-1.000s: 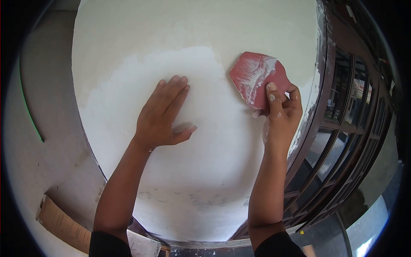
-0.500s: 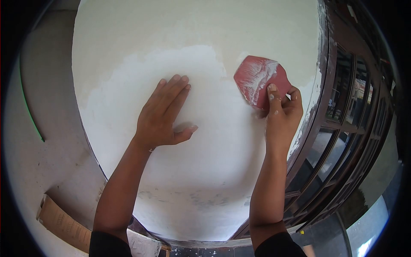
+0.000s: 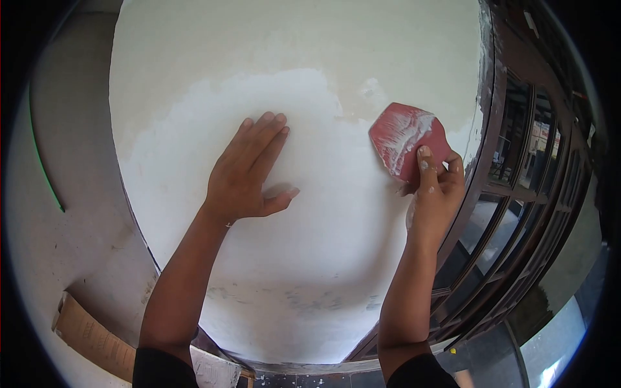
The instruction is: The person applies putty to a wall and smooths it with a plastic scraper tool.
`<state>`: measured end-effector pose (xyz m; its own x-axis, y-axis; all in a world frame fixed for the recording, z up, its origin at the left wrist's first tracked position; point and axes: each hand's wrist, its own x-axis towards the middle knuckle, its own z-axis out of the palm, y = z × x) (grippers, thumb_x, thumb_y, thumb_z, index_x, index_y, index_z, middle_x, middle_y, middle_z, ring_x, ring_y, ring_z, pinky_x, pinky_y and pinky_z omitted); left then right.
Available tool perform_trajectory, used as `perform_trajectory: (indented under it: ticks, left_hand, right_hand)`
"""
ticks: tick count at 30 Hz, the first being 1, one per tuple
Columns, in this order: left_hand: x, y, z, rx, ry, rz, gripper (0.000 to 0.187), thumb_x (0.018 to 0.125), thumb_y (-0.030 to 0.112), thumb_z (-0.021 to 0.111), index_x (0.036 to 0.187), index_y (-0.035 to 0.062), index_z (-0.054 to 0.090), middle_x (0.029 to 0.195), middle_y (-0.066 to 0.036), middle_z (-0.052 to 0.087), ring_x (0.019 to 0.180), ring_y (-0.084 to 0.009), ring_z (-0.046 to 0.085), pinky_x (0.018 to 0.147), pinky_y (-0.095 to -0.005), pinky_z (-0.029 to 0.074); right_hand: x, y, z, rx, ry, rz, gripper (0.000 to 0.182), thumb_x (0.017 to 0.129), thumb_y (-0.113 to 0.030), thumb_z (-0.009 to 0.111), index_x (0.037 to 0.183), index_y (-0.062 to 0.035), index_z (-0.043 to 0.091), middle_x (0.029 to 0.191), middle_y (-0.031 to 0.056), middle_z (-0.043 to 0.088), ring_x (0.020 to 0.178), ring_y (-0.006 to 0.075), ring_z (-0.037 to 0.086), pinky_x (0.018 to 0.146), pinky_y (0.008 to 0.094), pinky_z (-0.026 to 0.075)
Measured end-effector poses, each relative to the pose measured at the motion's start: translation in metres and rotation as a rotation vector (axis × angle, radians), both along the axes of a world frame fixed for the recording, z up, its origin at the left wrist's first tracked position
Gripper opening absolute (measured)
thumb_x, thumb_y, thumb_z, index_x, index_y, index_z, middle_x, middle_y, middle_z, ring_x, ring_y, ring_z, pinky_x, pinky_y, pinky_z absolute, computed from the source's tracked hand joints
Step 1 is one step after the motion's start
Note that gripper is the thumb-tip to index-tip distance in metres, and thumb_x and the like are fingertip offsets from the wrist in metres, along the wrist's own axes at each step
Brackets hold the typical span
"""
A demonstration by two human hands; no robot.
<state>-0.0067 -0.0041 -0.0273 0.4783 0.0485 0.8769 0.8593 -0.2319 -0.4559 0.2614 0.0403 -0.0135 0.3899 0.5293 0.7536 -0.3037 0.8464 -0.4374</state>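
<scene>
In the head view, my right hand (image 3: 436, 187) grips a red putty scraper (image 3: 404, 132) by its narrower end, thumb on the near face. White putty is smeared in a band across that face, and flecks of it stick to my thumb. The blade lies over the wall (image 3: 310, 194), which has a bright white coated patch with a ragged upper edge on a cream surface. My left hand (image 3: 242, 168) rests flat against the white patch, fingers stretched upward and thumb out to the side. A small white dab (image 3: 370, 89) shows just above the scraper.
To the right stands a dark wooden frame with glass panes (image 3: 511, 194), close to my right hand. A cardboard piece (image 3: 94, 339) leans at the lower left. A green line (image 3: 45, 168) runs down the left wall. White spots mark the dark floor (image 3: 304, 381).
My right hand has moved the scraper down and slightly right, uncovering a white dab on the wall. The left hand has stayed in place.
</scene>
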Motion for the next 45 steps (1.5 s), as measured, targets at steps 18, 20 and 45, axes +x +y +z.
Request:
perform_trajectory:
  ticks: [18,20,45]
  left_hand:
    - [0.000,0.001,-0.001,-0.011,-0.002,0.025,0.075,0.074,0.038,0.072,0.134,-0.0053,0.057,0.145,-0.016,0.054,0.139,-0.0332,0.049,0.117,-0.0517,0.036]
    - [0.000,0.003,-0.001,-0.004,0.001,0.028,0.076,0.074,0.038,0.072,0.134,-0.0052,0.057,0.145,-0.017,0.054,0.139,-0.0333,0.049,0.117,-0.0519,0.035]
    - [-0.001,0.000,-0.001,-0.013,0.006,-0.004,0.070,0.076,0.033,0.071,0.133,-0.0053,0.058,0.145,-0.017,0.055,0.139,-0.0328,0.049,0.117,-0.0511,0.035]
  right_hand:
    - [-0.028,0.018,0.006,0.571,-0.985,-1.290,0.059,0.087,0.003,0.058,0.146,-0.0035,0.052,0.142,0.0181,0.058,0.133,0.0423,0.053,0.108,0.0546,0.043]
    - [-0.026,0.016,0.007,0.587,-1.025,-1.348,0.054,0.090,-0.005,0.060,0.143,-0.0009,0.053,0.140,0.0196,0.059,0.130,0.0430,0.055,0.106,0.0593,0.043]
    - [-0.003,0.005,0.015,-0.079,-0.176,-0.193,0.020,0.096,-0.014,0.070,0.097,0.0036,0.062,0.076,0.0037,0.065,0.057,0.0059,0.053,0.047,0.0249,0.042]
